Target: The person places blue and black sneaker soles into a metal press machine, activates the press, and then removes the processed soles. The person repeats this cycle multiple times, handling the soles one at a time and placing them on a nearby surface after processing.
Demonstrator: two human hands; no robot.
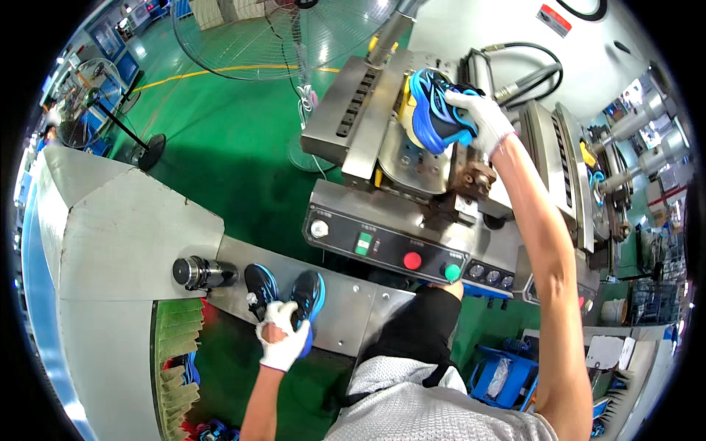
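Observation:
My right hand (479, 116), in a white glove, reaches up and grips a blue and black sports shoe (434, 110) that sits sole-out on the steel press machine (368, 103). My left hand (282, 336), also gloved, is closed on a second blue and black shoe (309, 294) lying on the metal shelf (353, 301) below. A third shoe of the same kind (259, 285) lies right beside it, to the left.
The machine's control panel (386, 250) carries a white knob, a green switch, a red button and a green button. A dark bottle (198, 273) lies on the shelf. Floor fans (279, 29) stand on the green floor. A blue crate (507, 378) sits low right.

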